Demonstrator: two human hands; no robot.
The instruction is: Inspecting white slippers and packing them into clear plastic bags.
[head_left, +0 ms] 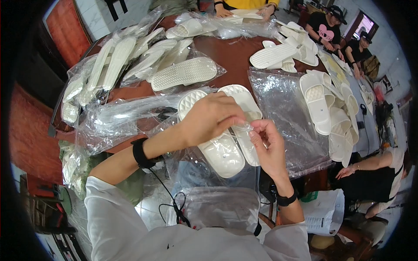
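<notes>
A pair of white slippers lies in front of me at the table's near edge, apparently inside a clear plastic bag. My left hand reaches across the slippers from the left, its fingers bent and closed on clear plastic at their right side. Meeting it there, my right hand pinches the same plastic between thumb and fingers. The left palm hides the middle of the slippers. Just right of them a flat stack of clear plastic bags is spread on the table.
Bagged slippers cover the far left of the brown table. Loose white slippers are piled at right, with more behind. Crumpled clear bags lie at left. Across the table a person in yellow handles slippers; others work at right.
</notes>
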